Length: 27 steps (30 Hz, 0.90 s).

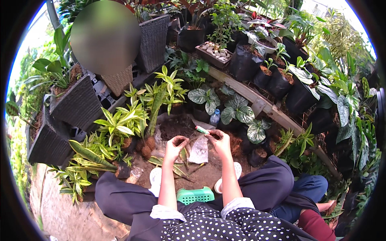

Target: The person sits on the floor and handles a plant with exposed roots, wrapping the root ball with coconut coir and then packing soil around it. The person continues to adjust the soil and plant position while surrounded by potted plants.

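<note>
Right hand (220,141) has its fingers pinched around a small green-capped marker (202,129), held over the soil pile (177,127). Left hand (176,145) curls loosely on dark soil (crumbly stuff). Marker looks light, stiff, slick; I'd grip mid-barrel.

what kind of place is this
Most likely an outdoor plant nursery or garden. Rows of potted plants in black grow bags sit along a wooden plank, and both hands, left hand and right hand, work over a pile of loose soil.
</note>
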{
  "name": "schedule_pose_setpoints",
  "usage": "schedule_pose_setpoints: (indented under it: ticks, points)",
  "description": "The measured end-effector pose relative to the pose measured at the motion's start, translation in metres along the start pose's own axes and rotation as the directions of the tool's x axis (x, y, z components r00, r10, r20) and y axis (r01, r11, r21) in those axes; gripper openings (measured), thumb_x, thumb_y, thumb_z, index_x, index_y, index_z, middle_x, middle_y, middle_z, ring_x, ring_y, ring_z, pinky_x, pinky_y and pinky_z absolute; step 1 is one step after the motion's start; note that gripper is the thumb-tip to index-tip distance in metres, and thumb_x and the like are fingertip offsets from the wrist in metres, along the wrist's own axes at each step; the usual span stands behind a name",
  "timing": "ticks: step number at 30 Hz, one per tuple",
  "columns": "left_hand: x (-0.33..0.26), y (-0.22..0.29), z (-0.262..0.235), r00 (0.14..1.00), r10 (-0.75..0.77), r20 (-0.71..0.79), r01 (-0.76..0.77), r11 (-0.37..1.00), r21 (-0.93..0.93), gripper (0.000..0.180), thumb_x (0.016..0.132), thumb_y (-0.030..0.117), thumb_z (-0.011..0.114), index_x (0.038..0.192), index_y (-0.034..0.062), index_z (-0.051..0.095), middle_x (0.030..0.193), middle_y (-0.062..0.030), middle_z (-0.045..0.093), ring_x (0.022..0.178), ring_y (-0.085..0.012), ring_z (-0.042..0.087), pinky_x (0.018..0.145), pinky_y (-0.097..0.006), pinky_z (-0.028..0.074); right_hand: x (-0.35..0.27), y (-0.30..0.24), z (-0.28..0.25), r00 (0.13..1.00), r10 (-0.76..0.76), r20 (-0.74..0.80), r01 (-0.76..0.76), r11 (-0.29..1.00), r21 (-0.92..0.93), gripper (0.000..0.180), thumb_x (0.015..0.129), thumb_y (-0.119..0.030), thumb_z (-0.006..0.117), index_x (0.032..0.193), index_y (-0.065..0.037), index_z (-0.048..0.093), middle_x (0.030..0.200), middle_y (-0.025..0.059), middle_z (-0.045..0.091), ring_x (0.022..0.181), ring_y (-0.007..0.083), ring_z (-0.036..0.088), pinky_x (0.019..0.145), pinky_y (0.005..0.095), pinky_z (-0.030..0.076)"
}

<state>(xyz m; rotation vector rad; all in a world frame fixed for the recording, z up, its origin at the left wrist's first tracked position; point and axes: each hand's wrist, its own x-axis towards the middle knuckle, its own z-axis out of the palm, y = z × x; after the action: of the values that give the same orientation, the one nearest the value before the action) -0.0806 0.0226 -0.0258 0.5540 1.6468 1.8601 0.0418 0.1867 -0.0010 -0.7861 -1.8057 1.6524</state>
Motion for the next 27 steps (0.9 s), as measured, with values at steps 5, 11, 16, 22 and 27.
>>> schedule_pose_setpoints:
  ticks: [5,11,16,22,27]
  points:
    - [-0.004,-0.006,-0.022,0.999,-0.002,-0.034,0.004,0.997,0.073,0.010,0.079,0.005,0.067,0.086,-0.0005,0.062,0.081,-0.0025,0.064,0.077,-0.0095,0.058,0.075,-0.024,0.046,-0.005,-0.005,-0.010,0.998,0.065,0.013,-0.066,0.995,0.074,0.021,0.075,-0.007,0.071,0.092,0.004,0.065,0.081,0.0048,0.066,0.069,0.0064,0.056,0.064,0.0215,0.045]
    - [-0.011,0.029,0.005,0.993,0.100,-0.064,-0.081,0.964,0.252,0.040,0.073,0.009,0.074,0.107,0.0016,0.056,0.113,-0.0072,0.059,0.105,-0.0145,0.053,0.089,-0.029,0.043,-0.006,-0.007,-0.019,0.986,0.044,0.160,-0.040,0.999,-0.031,0.021,0.078,-0.009,0.069,0.094,0.004,0.064,0.083,0.0049,0.066,0.074,0.0081,0.057,0.070,0.0227,0.045]
    - [-0.005,0.027,0.034,0.996,0.067,0.061,-0.072,0.994,0.083,0.028,0.075,0.005,0.071,0.100,-0.0015,0.059,0.100,-0.0076,0.063,0.092,-0.0136,0.059,0.082,-0.027,0.046,-0.010,-0.009,-0.015,0.965,0.080,0.251,-0.074,0.997,-0.035,0.020,0.079,-0.006,0.066,0.096,0.005,0.063,0.086,0.0061,0.066,0.077,0.0089,0.058,0.073,0.0229,0.046]
    - [-0.004,0.004,0.031,1.000,-0.015,-0.021,0.015,1.000,-0.008,0.014,0.078,0.004,0.069,0.089,-0.0032,0.063,0.083,-0.0063,0.066,0.077,-0.0103,0.060,0.073,-0.024,0.048,-0.008,-0.002,-0.017,0.989,0.092,0.119,-0.097,0.995,0.038,0.019,0.077,-0.008,0.070,0.092,0.002,0.065,0.082,0.0041,0.066,0.074,0.0079,0.057,0.070,0.0223,0.045]
    - [-0.003,-0.004,0.021,0.998,-0.013,-0.066,0.013,1.000,-0.001,0.014,0.080,0.006,0.067,0.089,-0.0035,0.063,0.082,-0.0067,0.066,0.076,-0.0104,0.060,0.072,-0.024,0.047,-0.008,-0.005,-0.019,0.996,0.070,0.053,-0.072,0.997,0.032,0.018,0.078,-0.005,0.068,0.092,0.004,0.064,0.083,0.0043,0.066,0.074,0.0074,0.056,0.068,0.0213,0.044]
